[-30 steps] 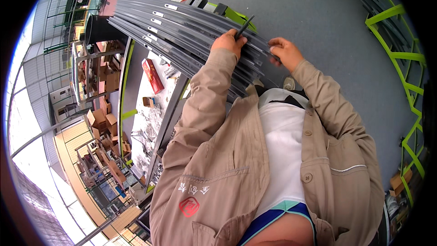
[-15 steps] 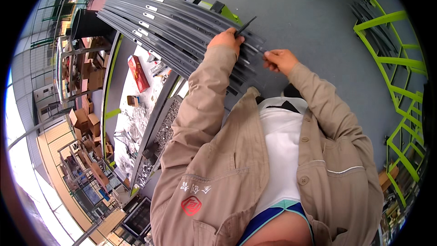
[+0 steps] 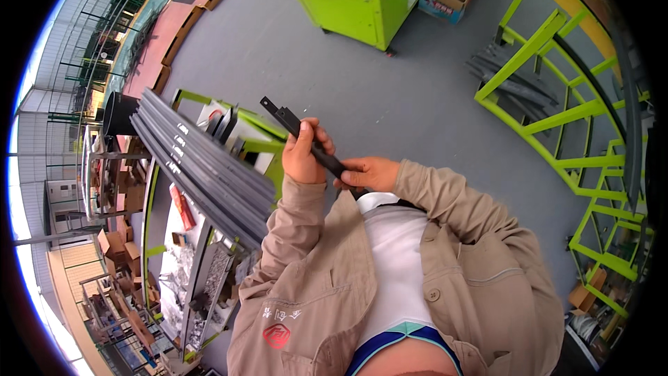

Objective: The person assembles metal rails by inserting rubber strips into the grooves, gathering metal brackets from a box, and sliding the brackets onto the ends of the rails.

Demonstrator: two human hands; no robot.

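Observation:
A long dark metal rail (image 3: pixel 292 125) is held up in front of my chest, slanting up and to the left. My left hand (image 3: pixel 305 154) grips its middle. My right hand (image 3: pixel 367 173) holds its lower end, close to my collar. The rail's far end, with a small bracket, sticks out above my left hand. A stack of several similar grey rails (image 3: pixel 202 167) lies to the left on a green frame.
A workbench (image 3: pixel 177 251) with small metal parts and a red box (image 3: pixel 183 207) runs along the left. A green cart (image 3: pixel 362 0) with cardboard boxes stands at the top. A green rack (image 3: pixel 577 132) with dark rails fills the right. Grey floor lies between.
Both hands were on the rail stack before. Now they have lifted one rail away from it and hold it near my chest. The view has swung away from the stack.

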